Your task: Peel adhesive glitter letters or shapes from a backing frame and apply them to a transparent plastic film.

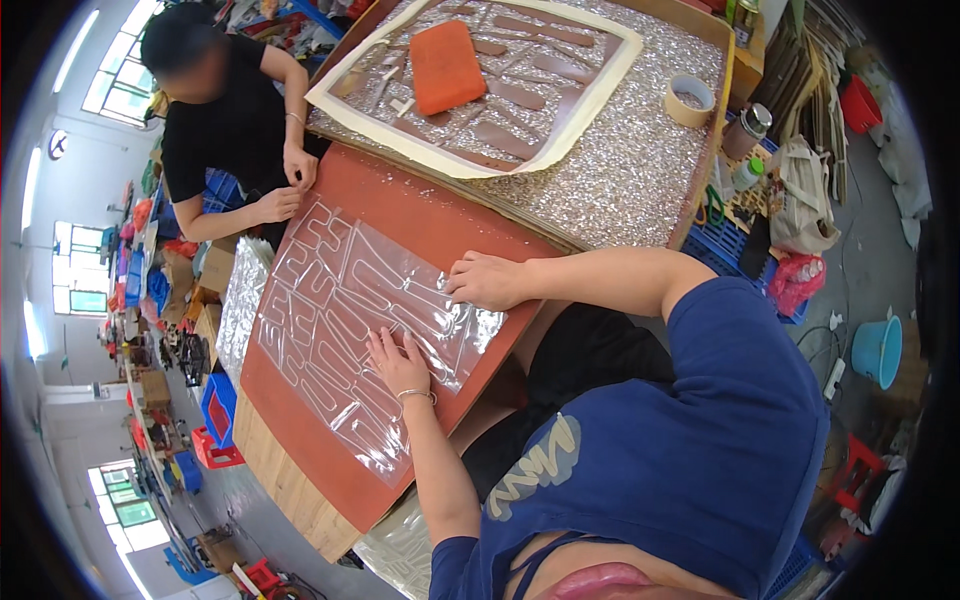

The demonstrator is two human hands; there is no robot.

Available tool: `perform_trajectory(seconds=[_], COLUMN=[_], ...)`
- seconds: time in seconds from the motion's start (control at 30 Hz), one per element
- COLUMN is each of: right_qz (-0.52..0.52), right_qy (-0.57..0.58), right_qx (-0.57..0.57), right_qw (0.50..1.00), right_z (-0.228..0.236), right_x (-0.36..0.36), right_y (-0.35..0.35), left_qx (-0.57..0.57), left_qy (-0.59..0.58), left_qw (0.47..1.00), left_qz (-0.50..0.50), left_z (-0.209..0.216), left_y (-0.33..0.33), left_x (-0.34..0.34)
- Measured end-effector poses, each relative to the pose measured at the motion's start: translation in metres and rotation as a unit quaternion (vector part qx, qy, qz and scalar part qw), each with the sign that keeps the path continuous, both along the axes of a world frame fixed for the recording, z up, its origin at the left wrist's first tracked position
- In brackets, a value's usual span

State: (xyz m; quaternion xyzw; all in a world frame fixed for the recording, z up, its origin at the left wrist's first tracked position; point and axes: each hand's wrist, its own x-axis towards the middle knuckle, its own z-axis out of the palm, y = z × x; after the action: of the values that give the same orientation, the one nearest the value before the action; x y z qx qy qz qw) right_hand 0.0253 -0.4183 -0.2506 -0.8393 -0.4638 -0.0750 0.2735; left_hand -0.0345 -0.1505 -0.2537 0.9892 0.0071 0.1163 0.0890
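A clear plastic sheet (350, 312) with outlined, long curved shapes lies on a reddish-brown board (400, 215). My left hand (400, 368) rests on the sheet's near part, fingers spread, a bracelet at the wrist. At the sheet's right side, my right hand (488, 279) has its fingers bent down and pressed together on the sheet's edge; the fingertips are partly hidden. Glare covers parts of the plastic. Beyond the board, a cream-bordered panel (585, 112) with brown cut shapes carries an orange block (446, 68).
A glittery silver tabletop (640, 165) holds a tape roll (689, 100). Across the board's far left corner, another person (230, 120) has both hands together. A thermos (748, 130), a cloth bag (803, 200) and a blue crate (725, 245) stand at right. A blue bucket (877, 352) is on the floor.
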Motion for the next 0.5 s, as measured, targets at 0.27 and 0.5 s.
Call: perform_trajectory(seconds=[0.27, 0.5], right_qz=[0.002, -0.003], right_qy=[0.008, 0.035], right_qx=[0.005, 0.125], right_qw=[1.0, 0.992], right_z=[0.003, -0.001], right_x=[0.0, 0.011], right_y=[0.0, -0.003], left_qx=[-0.052, -0.109], left_qy=[-0.037, -0.078], left_qw=[0.998, 0.991], left_qz=[-0.002, -0.011], left_z=[-0.001, -0.003], left_y=[0.002, 0.003], left_x=[0.0, 0.001])
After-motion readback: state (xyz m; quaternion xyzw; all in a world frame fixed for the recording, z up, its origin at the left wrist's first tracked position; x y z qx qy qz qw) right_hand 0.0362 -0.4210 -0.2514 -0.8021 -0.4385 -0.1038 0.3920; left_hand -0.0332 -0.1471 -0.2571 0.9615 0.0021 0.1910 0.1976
